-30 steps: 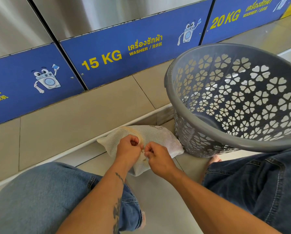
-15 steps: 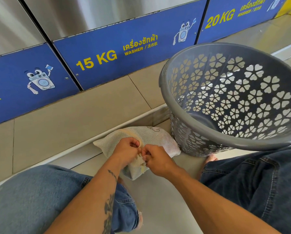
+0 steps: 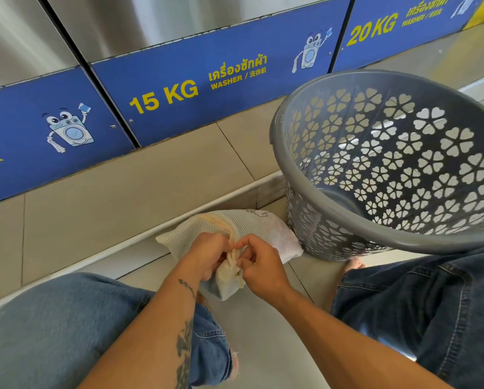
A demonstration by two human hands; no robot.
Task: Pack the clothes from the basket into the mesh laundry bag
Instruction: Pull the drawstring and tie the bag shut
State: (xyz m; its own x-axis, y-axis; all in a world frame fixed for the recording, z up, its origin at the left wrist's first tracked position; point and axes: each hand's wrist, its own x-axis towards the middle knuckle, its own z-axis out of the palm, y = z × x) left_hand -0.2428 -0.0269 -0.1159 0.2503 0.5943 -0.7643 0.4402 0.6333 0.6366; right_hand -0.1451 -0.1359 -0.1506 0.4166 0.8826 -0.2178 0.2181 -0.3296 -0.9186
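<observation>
A white mesh laundry bag (image 3: pixel 257 226) lies stuffed on the tiled floor between my knees, against the step. My left hand (image 3: pixel 207 254) and my right hand (image 3: pixel 260 265) meet at the bag's gathered near end, both pinching its cream drawstring (image 3: pixel 232 259). The grey plastic basket (image 3: pixel 375 237) with clover-shaped holes stands just right of the bag, touching it; I see no clothes inside it. The bag's contents are hidden by the mesh.
A low tiled step (image 3: pixel 123 197) runs behind the bag, below blue washer panels marked 15 KG (image 3: pixel 165 96) and 20 KG. My jeans-clad knees (image 3: pixel 52 327) flank the bag. A bare foot (image 3: pixel 353 265) shows beside the basket.
My hands have stayed at the bag's mouth, working the drawstring; the neck looks more bunched. The camera has shifted slightly, so the scene sits a little lower left.
</observation>
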